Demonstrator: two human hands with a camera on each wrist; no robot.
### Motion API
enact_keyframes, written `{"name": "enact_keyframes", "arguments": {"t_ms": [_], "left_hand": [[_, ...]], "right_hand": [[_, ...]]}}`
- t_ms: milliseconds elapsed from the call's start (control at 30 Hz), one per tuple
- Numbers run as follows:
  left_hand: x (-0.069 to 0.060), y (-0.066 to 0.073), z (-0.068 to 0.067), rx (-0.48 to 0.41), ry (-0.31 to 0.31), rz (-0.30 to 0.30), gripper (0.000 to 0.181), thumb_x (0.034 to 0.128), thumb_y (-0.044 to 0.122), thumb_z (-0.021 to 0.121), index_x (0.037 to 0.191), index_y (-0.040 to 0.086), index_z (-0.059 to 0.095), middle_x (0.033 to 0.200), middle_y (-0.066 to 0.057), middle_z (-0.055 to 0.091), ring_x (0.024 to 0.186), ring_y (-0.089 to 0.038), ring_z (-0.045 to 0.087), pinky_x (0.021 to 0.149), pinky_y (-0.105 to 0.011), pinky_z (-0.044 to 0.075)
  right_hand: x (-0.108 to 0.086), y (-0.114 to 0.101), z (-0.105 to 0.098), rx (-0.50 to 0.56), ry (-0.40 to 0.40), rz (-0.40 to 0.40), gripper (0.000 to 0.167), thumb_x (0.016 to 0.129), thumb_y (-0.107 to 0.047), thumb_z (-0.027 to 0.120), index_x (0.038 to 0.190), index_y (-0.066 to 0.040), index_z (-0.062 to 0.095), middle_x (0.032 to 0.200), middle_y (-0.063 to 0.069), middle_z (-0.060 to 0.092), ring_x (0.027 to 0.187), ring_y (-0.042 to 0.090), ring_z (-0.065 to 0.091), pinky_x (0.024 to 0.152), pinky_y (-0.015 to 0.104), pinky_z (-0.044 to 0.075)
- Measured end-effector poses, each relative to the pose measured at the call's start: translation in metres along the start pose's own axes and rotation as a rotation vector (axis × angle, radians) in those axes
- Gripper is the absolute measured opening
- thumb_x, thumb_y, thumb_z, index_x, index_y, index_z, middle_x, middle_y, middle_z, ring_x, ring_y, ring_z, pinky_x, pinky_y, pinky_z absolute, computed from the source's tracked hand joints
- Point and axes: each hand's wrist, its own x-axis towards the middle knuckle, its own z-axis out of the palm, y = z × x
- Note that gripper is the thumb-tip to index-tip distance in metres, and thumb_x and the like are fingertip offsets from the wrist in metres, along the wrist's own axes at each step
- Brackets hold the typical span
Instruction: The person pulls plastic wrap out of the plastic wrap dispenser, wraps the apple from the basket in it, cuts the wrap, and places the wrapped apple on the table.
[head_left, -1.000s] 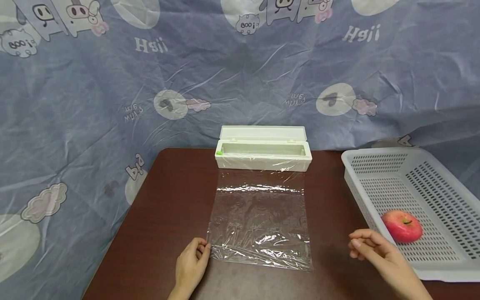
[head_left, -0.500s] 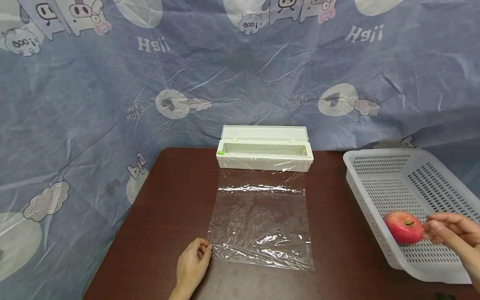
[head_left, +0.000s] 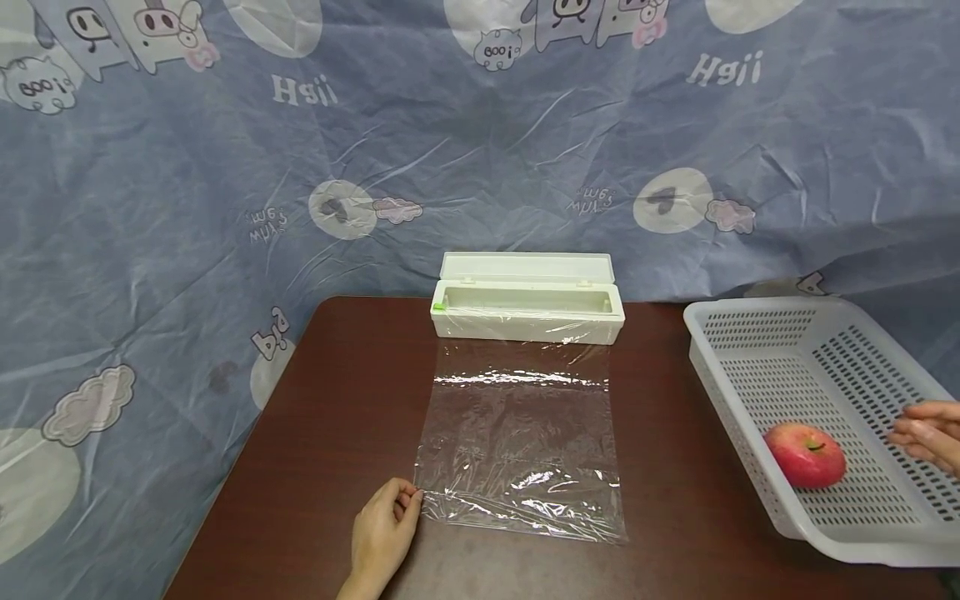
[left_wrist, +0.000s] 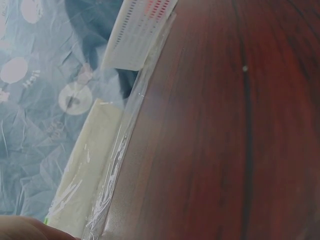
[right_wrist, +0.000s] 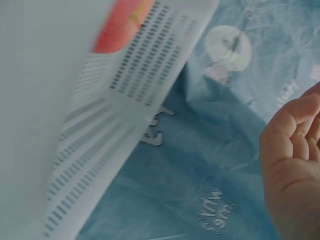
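Note:
A sheet of clear cling film stretches over the table from a white dispenser box whose lid is raised. My left hand pinches the near left corner of the film between thumb and fingers. In the left wrist view the film appears edge-on beside the box. My right hand, partly cut off by the frame, is above the right side of a white basket. Its fingers are loosely bent with nothing between them. A red apple lies in the basket, left of that hand.
The dark brown table has its back edge against a blue patterned cloth. The basket takes up the right side of the table. A small green piece sits at the left end of the box.
My right hand has moved right, from beside the basket's left wall, past the apple, to the basket's right side. The left hand, the film and the apple have stayed in place.

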Motion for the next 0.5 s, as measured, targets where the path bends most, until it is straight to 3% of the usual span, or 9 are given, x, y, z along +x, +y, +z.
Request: {"name": "enact_keyframes", "arguments": {"t_ms": [133,233,367,500], "left_hand": [[0.0,0.0,0.0,0.005,-0.003,-0.014,0.019,0.0763,0.011,0.076,0.073,0.021,0.059,0.065,0.018,0.046,0.052,0.006,0.04,0.046,-0.018,0.036],[-0.001,0.0,0.0,0.007,-0.013,-0.022,0.019,0.0767,0.011,0.075,0.073,0.021,0.059,0.065,0.019,0.046,0.052,0.006,0.04,0.046,-0.018,0.035],[-0.001,0.001,0.0,0.006,-0.023,-0.026,0.019,0.0771,0.012,0.075,0.073,0.021,0.059,0.065,0.019,0.046,0.051,0.006,0.039,0.045,-0.018,0.035],[-0.001,0.001,0.0,0.011,-0.023,-0.021,0.019,0.077,0.012,0.075,0.073,0.021,0.059,0.065,0.019,0.045,0.051,0.006,0.039,0.045,-0.018,0.034]], "right_hand": [[-0.006,-0.084,0.03,0.038,-0.048,-0.015,0.03,0.094,0.005,0.049,0.12,-0.007,0.056,0.093,-0.019,0.064,0.079,-0.002,0.064,0.063,0.011,0.048],[-0.009,-0.129,0.046,0.051,-0.098,-0.002,0.033,0.095,0.004,0.047,0.111,-0.023,0.057,0.092,-0.025,0.061,0.077,-0.007,0.062,0.062,0.007,0.046],[-0.011,-0.146,0.051,-0.009,-0.128,0.017,0.04,0.094,0.006,0.048,0.109,-0.029,0.055,0.092,-0.029,0.058,0.076,-0.01,0.06,0.062,0.006,0.045],[-0.013,-0.136,0.047,-0.097,-0.174,-0.083,0.049,0.089,0.016,0.048,0.119,-0.022,0.054,0.1,-0.028,0.057,0.083,-0.011,0.059,0.067,0.006,0.045]]}}
